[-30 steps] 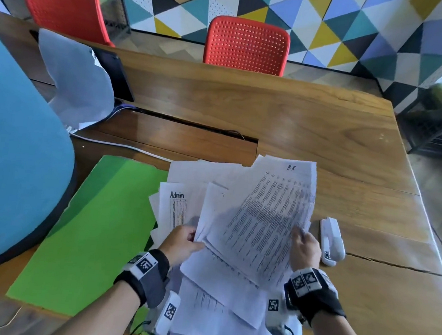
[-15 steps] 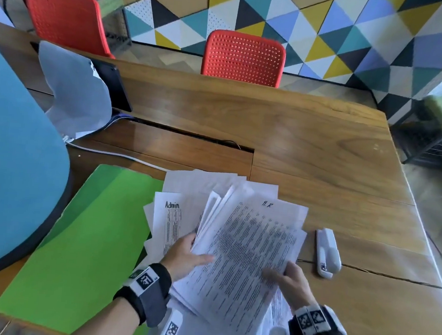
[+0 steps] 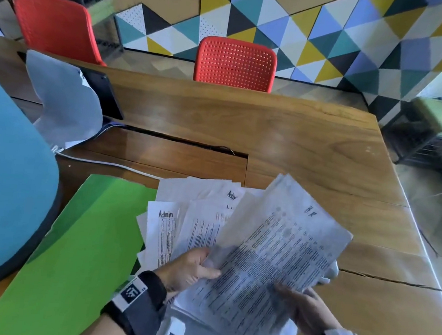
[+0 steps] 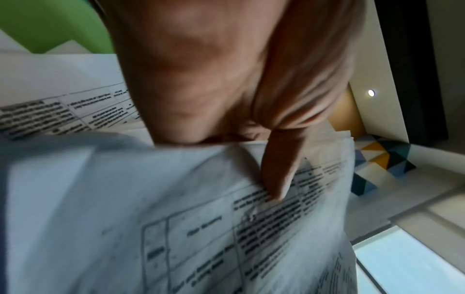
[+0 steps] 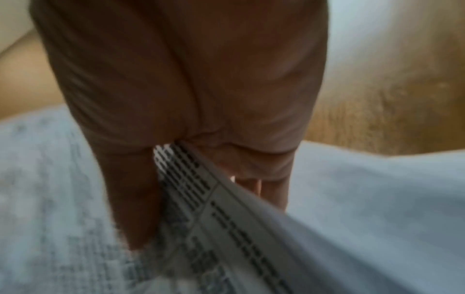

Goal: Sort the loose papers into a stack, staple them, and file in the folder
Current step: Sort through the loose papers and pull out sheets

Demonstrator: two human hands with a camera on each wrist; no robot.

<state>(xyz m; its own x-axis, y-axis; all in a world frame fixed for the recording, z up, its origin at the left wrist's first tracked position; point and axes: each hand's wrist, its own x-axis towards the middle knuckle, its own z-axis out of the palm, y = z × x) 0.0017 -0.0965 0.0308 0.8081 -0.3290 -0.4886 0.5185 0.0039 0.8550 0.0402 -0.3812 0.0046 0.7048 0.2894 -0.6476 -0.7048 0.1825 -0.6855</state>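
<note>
both hands grip the papers, lifted and fanned above the table: the left hand pinches the near-left edge with its thumb on top, the right hand pinches the near-right corner between thumb and fingers. more sheets lie loose beneath. the folder lies flat just left; the stapler peeks out under the right edge. the fan is uneven, so a slack pinch could let sheets slide out, or a skewed stack could get stapled crooked.
</note>
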